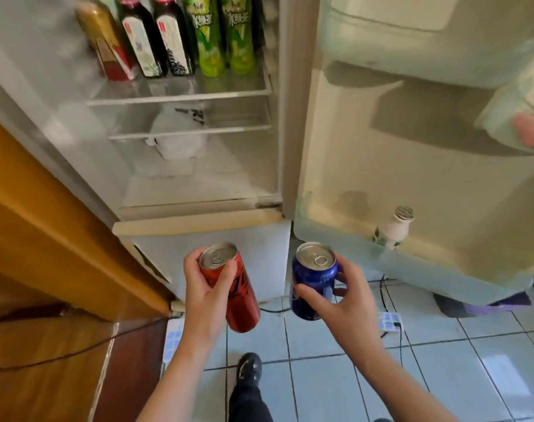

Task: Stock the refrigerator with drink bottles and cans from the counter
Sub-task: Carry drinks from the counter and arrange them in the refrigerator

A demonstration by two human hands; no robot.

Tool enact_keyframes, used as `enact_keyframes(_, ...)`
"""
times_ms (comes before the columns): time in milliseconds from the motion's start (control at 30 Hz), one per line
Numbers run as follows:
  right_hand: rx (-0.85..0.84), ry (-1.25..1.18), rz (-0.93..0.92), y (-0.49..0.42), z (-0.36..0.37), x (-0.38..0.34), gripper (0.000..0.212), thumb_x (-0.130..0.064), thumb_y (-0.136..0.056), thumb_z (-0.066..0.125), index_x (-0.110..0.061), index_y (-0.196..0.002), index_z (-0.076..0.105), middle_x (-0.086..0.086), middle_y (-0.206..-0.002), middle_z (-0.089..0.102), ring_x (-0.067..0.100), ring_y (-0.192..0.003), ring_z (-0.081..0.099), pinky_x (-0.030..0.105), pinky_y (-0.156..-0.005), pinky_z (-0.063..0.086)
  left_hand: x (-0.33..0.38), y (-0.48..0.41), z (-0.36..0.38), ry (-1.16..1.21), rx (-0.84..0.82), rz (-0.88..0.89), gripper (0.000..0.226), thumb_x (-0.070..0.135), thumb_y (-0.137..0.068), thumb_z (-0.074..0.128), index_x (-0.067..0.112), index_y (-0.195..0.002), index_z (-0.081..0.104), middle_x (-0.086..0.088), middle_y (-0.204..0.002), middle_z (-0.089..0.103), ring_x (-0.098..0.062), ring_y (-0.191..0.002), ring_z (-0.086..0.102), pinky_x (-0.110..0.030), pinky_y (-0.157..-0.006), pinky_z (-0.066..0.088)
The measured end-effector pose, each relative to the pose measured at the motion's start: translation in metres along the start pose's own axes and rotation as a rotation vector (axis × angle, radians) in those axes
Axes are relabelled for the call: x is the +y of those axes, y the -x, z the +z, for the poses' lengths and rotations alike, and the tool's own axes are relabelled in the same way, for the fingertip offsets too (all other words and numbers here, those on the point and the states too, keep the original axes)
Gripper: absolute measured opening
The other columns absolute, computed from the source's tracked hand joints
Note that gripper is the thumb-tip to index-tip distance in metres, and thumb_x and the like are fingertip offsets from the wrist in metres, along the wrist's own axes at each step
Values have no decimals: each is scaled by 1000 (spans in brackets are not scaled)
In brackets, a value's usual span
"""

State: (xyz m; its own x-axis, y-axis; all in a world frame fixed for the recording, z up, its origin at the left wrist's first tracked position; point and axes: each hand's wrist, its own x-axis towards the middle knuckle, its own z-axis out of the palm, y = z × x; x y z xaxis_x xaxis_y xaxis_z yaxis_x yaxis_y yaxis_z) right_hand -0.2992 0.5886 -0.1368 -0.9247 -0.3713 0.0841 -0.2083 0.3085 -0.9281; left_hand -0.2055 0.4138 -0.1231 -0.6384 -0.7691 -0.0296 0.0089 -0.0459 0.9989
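Observation:
My left hand point(206, 295) grips a tall red can point(238, 295) and my right hand point(343, 303) grips a blue can point(313, 283); both cans are upright-ish, held in front of the open refrigerator's lower closed compartment point(253, 248). On the upper glass shelf point(180, 97) stand several bottles: an amber one point(103, 41), two dark ones point(156, 38) and two green ones point(223, 35). A small white bottle point(395, 228) sits in the bottom bin of the open door point(412, 166).
A wooden cabinet point(46, 239) stands at the left beside the fridge. A white bag point(177, 138) lies below the lower shelves. Cables and a power strip point(389, 321) lie on the tiled floor. My shoe point(249, 368) is below the hands.

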Motion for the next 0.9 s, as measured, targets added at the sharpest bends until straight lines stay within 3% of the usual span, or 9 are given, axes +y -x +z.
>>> enact_keyframes(100,28,-65,-14,-44,34,-35,58,-48,-57,76,-55,-106,46,-27,-109,54,-11,-102,50,12,-77,42,29,-63,-11,8,-42,100,40,41,-74,67,36,-107,45,17,-99,59,9,-86,59,-14,-74,48)
enact_keyframes(200,61,-97,-84,-89,66,-71,61,-48,-60,79,-49,-112,48,-23,-112,57,-8,-102,53,6,-78,42,64,-124,-24,12,-85,224,46,50,-69,65,37,-108,46,29,-95,61,9,-89,59,-9,-73,47)
enact_keyframes(300,108,-168,-137,-133,94,-104,58,-52,-59,73,-52,-112,49,-29,-111,56,-7,-105,54,4,-80,42,101,-180,-30,-6,-123,367,41,48,-71,61,35,-107,45,34,-95,59,12,-88,57,-6,-74,45)
enact_keyframes(433,156,-169,-227,-189,114,-137,53,-58,-65,66,-53,-113,46,-32,-113,51,-7,-110,51,4,-85,40,137,-240,-22,28,-101,437,39,46,-70,60,37,-105,47,16,-102,58,7,-90,57,-10,-76,46)
enact_keyframes(567,187,-171,-301,-244,128,-165,47,-55,-69,66,-57,-111,46,-32,-112,51,-1,-109,53,24,-90,47,155,-291,-11,49,-44,487,38,46,-72,62,39,-105,45,11,-104,57,3,-91,59,-14,-78,49)
enact_keyframes(700,199,-149,-336,-297,141,-184,46,-46,-74,70,-44,-115,49,-13,-113,54,7,-107,54,32,-94,47,166,-337,9,73,95,515,35,36,-77,64,37,-106,44,13,-102,54,9,-87,56,-9,-76,45)
enact_keyframes(800,201,-96,-327,-333,151,-193,55,-34,-78,71,-16,-126,51,0,-119,55,15,-114,52,32,-98,43,173,-367,24,79,176,563,40,29,-79,64,22,-113,44,15,-100,52,16,-84,55,-2,-71,41)
enact_keyframes(900,212,-78,-307,-361,164,-199,57,-29,-81,70,-11,-130,48,3,-122,53,18,-114,51,32,-99,40,176,-395,34,55,172,583,44,29,-79,65,21,-115,42,15,-101,51,16,-86,55,-1,-73,41)
